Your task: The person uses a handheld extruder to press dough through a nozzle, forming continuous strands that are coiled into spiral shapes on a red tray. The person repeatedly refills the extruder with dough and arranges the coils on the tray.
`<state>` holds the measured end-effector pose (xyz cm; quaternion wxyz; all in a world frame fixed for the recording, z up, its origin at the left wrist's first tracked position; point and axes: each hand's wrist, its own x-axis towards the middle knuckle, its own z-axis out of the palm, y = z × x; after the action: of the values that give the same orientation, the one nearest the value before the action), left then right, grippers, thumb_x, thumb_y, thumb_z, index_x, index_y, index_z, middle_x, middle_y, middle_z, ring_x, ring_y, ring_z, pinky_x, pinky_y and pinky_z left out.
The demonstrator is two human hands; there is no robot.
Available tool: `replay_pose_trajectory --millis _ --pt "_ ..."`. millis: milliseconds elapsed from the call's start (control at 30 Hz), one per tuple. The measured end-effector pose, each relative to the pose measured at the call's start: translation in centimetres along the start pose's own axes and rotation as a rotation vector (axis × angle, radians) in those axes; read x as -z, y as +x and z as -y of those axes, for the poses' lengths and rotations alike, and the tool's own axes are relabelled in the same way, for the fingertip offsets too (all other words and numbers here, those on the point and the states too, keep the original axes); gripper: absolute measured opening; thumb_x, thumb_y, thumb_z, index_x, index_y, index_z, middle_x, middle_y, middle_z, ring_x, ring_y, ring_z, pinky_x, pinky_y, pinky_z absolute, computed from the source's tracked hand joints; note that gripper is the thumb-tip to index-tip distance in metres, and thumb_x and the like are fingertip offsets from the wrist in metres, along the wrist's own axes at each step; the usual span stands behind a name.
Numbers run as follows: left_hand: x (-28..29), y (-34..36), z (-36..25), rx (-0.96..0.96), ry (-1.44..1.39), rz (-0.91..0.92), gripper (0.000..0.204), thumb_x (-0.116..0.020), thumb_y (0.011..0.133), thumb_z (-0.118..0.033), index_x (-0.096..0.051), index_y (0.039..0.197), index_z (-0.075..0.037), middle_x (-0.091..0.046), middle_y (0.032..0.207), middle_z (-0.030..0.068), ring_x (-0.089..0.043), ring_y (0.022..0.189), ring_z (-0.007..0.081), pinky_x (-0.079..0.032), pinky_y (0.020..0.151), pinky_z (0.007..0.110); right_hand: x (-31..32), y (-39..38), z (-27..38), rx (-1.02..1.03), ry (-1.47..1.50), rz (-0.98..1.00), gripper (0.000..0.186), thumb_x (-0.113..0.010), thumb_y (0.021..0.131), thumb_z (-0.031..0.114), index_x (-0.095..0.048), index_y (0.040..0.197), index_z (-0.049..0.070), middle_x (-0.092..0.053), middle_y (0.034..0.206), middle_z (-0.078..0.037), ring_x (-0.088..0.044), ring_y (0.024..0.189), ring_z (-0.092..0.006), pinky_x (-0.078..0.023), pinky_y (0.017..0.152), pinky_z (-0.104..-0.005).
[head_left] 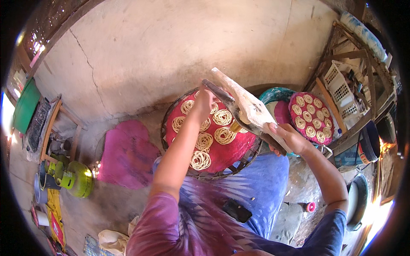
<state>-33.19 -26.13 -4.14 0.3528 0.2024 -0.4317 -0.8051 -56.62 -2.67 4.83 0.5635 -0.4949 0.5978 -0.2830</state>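
Above a round woven tray [251,161] I hold a wooden dough press made of two long boards, the upper one pale and floury [252,106], the lower one dark. My left hand [203,102] is closed at its far end. The near end is gripped by my right hand [291,137], fingers around the boards. A brass-coloured cylinder [235,126] shows below the press. On the tray's red cloth [232,155] lie several coiled nests of thin dough strands [200,160]. The press and my left arm hide part of the tray.
A second red-covered round [304,123] with dough nests sits at right beside a teal basin [273,94]. A pink cloth [128,153] and green gas cylinder [81,179] are at left. A dark phone [237,210] lies on my lap. A wooden rack holds a white crate [341,89].
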Motion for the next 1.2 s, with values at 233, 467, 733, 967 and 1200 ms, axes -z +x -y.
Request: replay_pose_trajectory --millis 233,467,733,967,1200 --pt "-2.5 -4.9 3.4 0.329 0.807 0.039 0.091 -0.010 0.097 -0.071 -0.051 0.141 -0.003 -0.053 0.141 0.0174 -0.040 0.139 0.0262 -0.022 0.118 0.040 0.2 -0.2 -2.0 0.102 0.086 0.003 0.066 -0.046 0.097 0.062 -0.060 0.102 -0.002 -0.061 0.071 -0.009 -0.060 0.054 -0.0161 -0.049 0.048 -0.0286" --pt "-1.9 -4.0 4.2 0.307 0.945 -0.044 0.069 -0.023 0.105 -0.056 -0.038 0.148 -0.005 -0.053 0.140 0.0140 -0.045 0.132 0.0222 -0.027 0.113 0.036 0.3 0.6 -2.6 0.141 0.124 -0.078 0.065 -0.049 0.097 0.060 -0.060 0.101 -0.003 -0.060 0.071 -0.009 -0.059 0.054 -0.0164 -0.047 0.047 -0.0287" --pt "1.1 -7.1 6.3 -0.225 1.437 0.016 0.061 -0.035 0.102 -0.054 -0.064 0.125 -0.005 -0.041 0.151 0.0107 -0.046 0.128 0.0385 -0.032 0.111 0.046 0.9 0.0 -3.7 0.186 0.134 -0.125 0.067 -0.049 0.096 0.062 -0.060 0.100 -0.004 -0.062 0.073 -0.009 -0.061 0.056 -0.0160 -0.046 0.047 -0.0288" --pt "-3.7 -11.9 1.9 -0.520 2.098 -0.111 0.052 -0.049 0.098 -0.046 -0.060 0.130 -0.007 -0.039 0.153 0.0095 -0.041 0.131 0.0370 -0.031 0.107 0.052 0.5 -3.2 -3.6 0.218 0.092 -0.162 0.067 -0.047 0.095 0.063 -0.059 0.103 -0.003 -0.063 0.073 -0.009 -0.063 0.059 -0.0166 -0.049 0.049 -0.0282" --pt "-9.6 -11.3 -8.6 -0.506 -0.317 0.342 0.091 -0.025 0.094 -0.075 -0.039 0.146 -0.001 -0.047 0.145 0.0222 -0.048 0.131 0.0344 -0.034 0.114 0.046 -1.8 -7.1 0.0 0.208 0.071 0.152 0.074 -0.045 0.093 0.069 -0.058 0.109 -0.002 -0.064 0.078 -0.009 -0.064 0.064 -0.0162 -0.051 0.056 -0.0281"
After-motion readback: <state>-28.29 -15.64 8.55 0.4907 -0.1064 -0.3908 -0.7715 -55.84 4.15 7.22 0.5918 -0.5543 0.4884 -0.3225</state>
